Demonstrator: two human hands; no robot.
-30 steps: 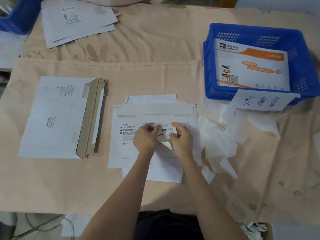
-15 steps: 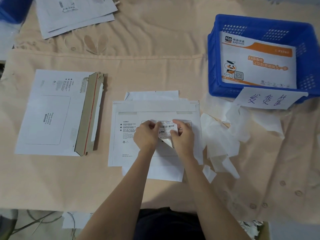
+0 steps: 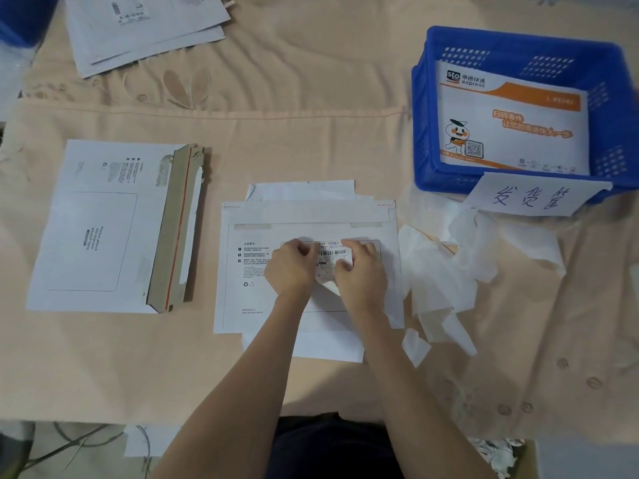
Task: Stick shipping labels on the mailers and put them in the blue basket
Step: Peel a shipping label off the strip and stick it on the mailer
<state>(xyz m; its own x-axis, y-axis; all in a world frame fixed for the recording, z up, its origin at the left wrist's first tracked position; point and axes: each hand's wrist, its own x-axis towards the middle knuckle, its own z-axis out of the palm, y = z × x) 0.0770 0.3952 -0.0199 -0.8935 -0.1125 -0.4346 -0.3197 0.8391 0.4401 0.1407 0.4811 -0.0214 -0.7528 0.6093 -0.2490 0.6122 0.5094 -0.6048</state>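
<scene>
Both hands' curled fingers (image 3: 340, 267) pinching the shipping label (image 3: 332, 254) between them, just above the white mailer (image 3: 256, 305).

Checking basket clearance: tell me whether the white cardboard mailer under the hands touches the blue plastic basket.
Apart. The head view shows the white cardboard mailer separated from the blue plastic basket by beige cloth and white backing scraps.

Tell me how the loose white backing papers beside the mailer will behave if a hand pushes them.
The backing papers look thin and half see-through, so they are probably very light and floppy. They lie crumpled and overlapping, so a push would likely scatter or bunch them, not slide them together. They may be slippery, being label liners.
</scene>
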